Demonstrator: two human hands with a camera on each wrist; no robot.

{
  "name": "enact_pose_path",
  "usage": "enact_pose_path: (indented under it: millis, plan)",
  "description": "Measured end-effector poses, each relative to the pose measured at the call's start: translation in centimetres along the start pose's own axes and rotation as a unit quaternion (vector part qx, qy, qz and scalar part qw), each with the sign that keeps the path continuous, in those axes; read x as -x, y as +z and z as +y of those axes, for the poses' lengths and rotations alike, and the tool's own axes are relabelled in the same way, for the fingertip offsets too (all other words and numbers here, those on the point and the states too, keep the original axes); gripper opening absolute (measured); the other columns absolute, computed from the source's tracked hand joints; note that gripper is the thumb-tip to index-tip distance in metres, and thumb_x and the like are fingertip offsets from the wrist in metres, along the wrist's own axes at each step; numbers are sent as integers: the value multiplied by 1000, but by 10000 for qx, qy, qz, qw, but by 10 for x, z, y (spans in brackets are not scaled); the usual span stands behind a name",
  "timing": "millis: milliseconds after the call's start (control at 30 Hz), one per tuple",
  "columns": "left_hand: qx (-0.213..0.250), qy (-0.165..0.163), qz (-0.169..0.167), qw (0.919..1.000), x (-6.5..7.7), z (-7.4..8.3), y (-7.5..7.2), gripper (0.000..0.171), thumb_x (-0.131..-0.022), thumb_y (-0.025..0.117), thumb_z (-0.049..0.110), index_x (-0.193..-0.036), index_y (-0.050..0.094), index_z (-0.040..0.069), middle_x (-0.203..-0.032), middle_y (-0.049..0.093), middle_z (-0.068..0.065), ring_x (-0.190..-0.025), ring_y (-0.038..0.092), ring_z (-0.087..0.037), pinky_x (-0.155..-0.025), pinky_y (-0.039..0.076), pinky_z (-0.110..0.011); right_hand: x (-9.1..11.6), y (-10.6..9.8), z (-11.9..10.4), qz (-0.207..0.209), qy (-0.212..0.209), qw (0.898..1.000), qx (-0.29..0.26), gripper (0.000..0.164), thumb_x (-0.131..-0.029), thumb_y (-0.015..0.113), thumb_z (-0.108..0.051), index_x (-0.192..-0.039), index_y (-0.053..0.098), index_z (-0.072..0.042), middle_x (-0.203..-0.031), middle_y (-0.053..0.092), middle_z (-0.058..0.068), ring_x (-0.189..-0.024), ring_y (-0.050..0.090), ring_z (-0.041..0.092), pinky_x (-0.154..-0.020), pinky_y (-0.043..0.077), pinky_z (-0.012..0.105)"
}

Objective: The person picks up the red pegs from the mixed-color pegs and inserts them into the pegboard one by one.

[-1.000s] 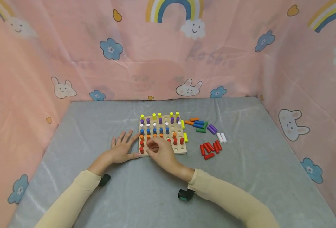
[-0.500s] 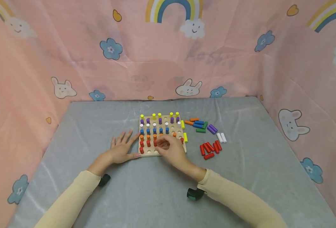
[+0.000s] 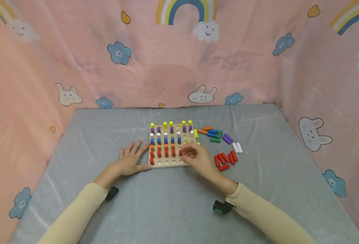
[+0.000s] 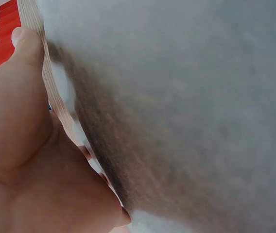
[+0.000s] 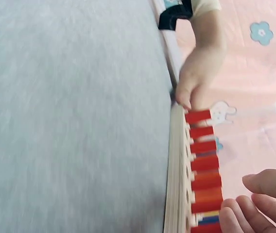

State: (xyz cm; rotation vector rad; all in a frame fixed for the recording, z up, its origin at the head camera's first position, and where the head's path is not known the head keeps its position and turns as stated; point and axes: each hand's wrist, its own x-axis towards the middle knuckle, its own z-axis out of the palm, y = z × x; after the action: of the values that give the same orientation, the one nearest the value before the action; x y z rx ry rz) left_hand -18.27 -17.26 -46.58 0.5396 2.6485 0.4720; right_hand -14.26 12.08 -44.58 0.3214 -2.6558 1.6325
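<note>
A wooden pegboard (image 3: pixel 170 165) stands on the grey cloth, with upright pegs in rows: yellow, purple, white, blue, orange and red. My left hand (image 3: pixel 127 163) lies with fingers spread left of the board, its thumb at the near left corner; the left wrist view shows the thumb (image 4: pixel 30 46) against the board's edge. Over the board's right side, my right hand (image 3: pixel 201 160) has bent fingers close to a red peg (image 3: pixel 180 153). In the right wrist view, thumb (image 5: pixel 267 182) and fingers are apart, with nothing between them. That hand hides the board's near right part.
Right of the board lie loose red pegs (image 3: pixel 224 167), white pegs (image 3: pixel 237 147), purple pegs (image 3: pixel 227 138), and blue, green and orange ones. A yellow peg (image 3: pixel 196 134) lies along the board's right edge. A pink patterned curtain (image 3: pixel 173 78) surrounds the table.
My right hand has moved rightward along the red row, from near the left end toward the right side, uncovering several red pegs. My left hand has stayed in place.
</note>
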Motion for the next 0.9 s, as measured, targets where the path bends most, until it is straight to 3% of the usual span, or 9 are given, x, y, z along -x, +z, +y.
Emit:
enact_pose_path:
  millis: [400,733,900]
  plan:
    - [65,65,46,9999,-2,-4,3,95,-89,58,65,-161,8,28,-168,-3,-15,-153,-8,-47,-113,-6,-76,1,-51,24,99,597,9971,454,28,-87,75,-13,-114,69,-4,-103,73,12,-91,69,21,-74,54,19]
    - [37,15,60,10000,-5,-7,7,94,-89,58,64,-161,6,30,-169,-6,-12,-154,-9,-44,-113,-5,-75,3,-91,47,281,606,9937,899,26,-88,74,-10,-111,70,0,-104,75,17,-90,72,26,-72,54,18]
    - [44,12,69,10000,-4,-7,7,93,-90,57,64,-161,7,30,-169,-5,-11,-154,-8,-44,-113,-5,-76,3,-109,59,155,805,9914,1021,27,-88,74,-12,-111,70,1,-105,74,19,-88,72,20,-71,54,18]
